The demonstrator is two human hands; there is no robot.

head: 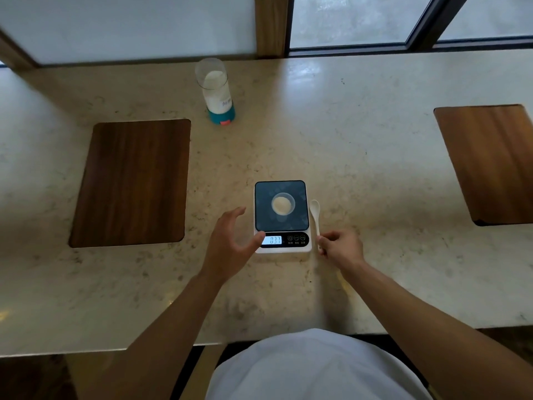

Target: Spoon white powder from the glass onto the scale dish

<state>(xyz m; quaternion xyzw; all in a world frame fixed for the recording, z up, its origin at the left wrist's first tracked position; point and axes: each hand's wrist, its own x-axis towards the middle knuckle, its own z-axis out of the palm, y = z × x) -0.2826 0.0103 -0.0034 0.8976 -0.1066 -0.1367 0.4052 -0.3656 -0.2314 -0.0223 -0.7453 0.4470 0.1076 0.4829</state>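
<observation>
A digital scale [282,226] with a dark platform sits mid-counter, its display lit. On the platform stands a small clear dish [283,204] holding a mound of white powder. A tall glass [215,90] with a teal base, about half full of white powder, stands far back to the left. A white spoon [315,213] lies beside the scale's right edge, bowl pointing away. My right hand [341,246] pinches the spoon's handle end. My left hand [233,241] hovers at the scale's left side, fingers spread, thumb near the display.
Two dark wooden boards lie on the marble counter [375,157], one at the left [131,183] and one at the far right [493,163]. Windows and a wooden post run along the back. The counter's near edge is right in front of my body.
</observation>
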